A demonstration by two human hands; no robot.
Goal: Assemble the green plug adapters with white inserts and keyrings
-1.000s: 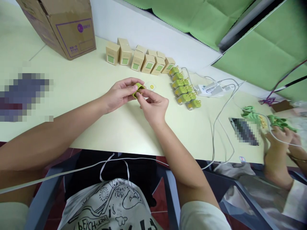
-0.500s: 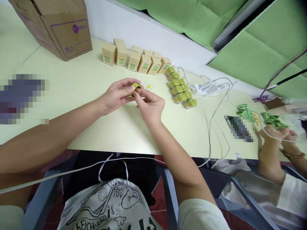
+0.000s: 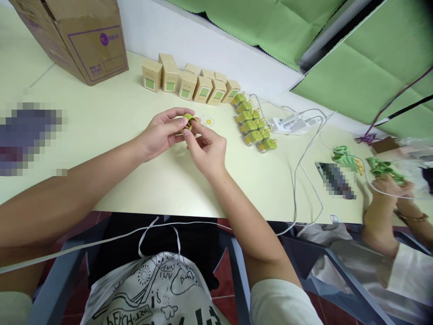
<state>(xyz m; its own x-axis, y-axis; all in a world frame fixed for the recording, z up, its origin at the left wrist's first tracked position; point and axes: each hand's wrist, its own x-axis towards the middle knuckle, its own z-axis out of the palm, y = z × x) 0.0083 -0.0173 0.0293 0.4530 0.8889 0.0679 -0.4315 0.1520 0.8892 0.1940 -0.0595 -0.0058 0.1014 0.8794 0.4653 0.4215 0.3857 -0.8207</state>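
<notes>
Lime-green and small, an open shell (image 3: 187,118) sits above the pale counter (image 3: 152,189), grasped by the fingers of a worker's left hand (image 3: 161,132). Thumb and forefinger of the right hand (image 3: 209,151) meet its open side; whether they grip it cannot be told. Just beyond lies a clear piece with a yellow dot (image 3: 208,121). Small cardboard boxes (image 3: 187,85) line the wall, near rows of yellow-green items (image 3: 249,126). At far right, a co-worker's hands (image 3: 387,185) are beside green pieces (image 3: 382,167).
</notes>
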